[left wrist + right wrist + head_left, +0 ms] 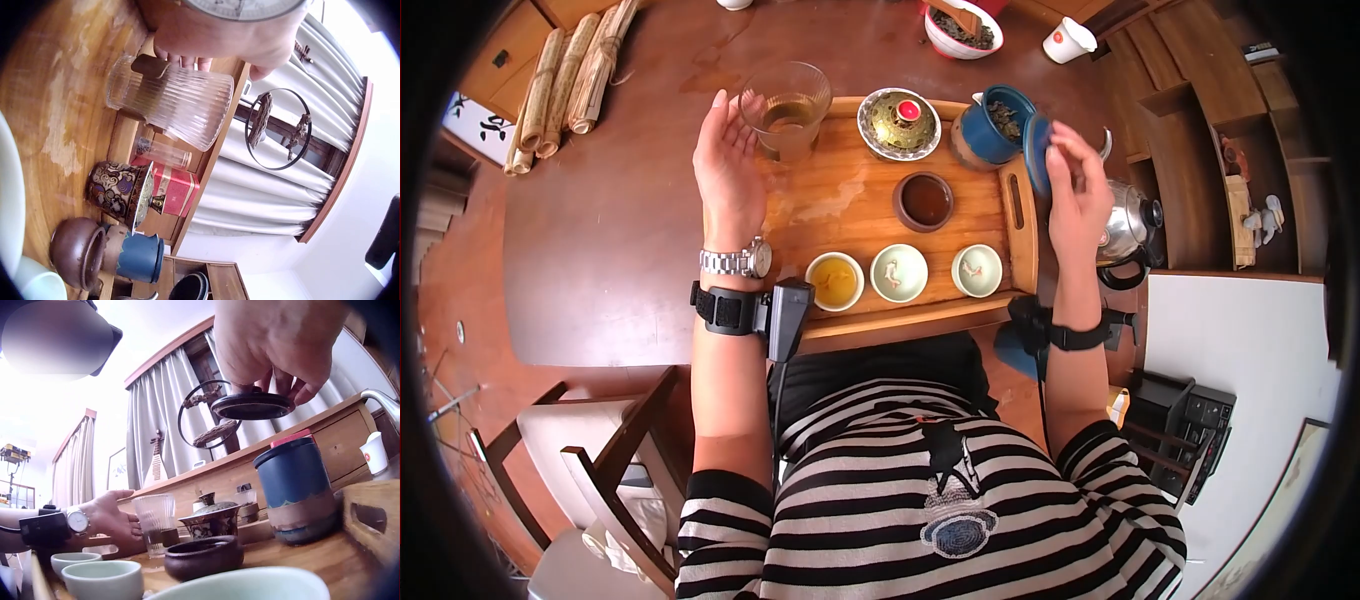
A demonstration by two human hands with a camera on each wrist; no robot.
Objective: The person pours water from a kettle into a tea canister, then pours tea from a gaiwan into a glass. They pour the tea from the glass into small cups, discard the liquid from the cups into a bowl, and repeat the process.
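My left hand is beside a ribbed glass pitcher with brownish tea in it, fingers straight along its side. With my right hand I pinch a round dark-blue lid. The lid is tilted just right of a blue tea canister. Wet-looking leaves show inside the canister's open top. In the right wrist view the lid hangs above the canister, with its underside showing. Between the hands stands a patterned gaiwan with its cover on.
A wooden tray carries the tea ware, including a dark brown bowl and three pale cups, the left cup holding yellow tea. Right of the tray stands a steel kettle. Behind are a leaf-filled bowl and a paper cup.
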